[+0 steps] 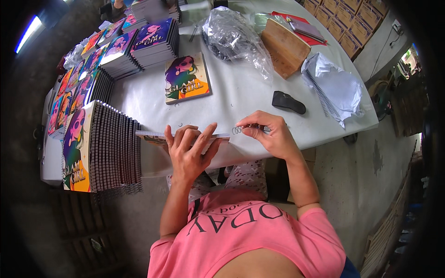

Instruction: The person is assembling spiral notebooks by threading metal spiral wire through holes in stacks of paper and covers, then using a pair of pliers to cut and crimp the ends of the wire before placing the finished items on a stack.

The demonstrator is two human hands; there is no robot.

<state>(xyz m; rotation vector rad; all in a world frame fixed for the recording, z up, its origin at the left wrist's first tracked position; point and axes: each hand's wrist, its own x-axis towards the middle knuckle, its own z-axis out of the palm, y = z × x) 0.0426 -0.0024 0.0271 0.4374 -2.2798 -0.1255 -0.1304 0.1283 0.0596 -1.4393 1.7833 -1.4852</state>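
At the table's near edge, a thin notebook (150, 134) with a colourful cover is held with its narrow edge facing up. My left hand (189, 150) grips it, fingers spread over the top edge and the thumb side hidden in part. My right hand (273, 132) pinches a metal spiral binding wire (237, 130), whose loops stick out from the fingertips beside the notebook's right end. Whether the wire touches the pages I cannot tell. A small dark part shows between those right fingers, too small to name.
A tall stack of spiral notebooks (116, 143) stands close on the left, with more stacks (155, 44) behind. Farther off lie one notebook (187, 78), clear plastic (236, 39), a wooden block (285, 48), a black object (288, 102) and crumpled paper with wire spirals (336, 88).
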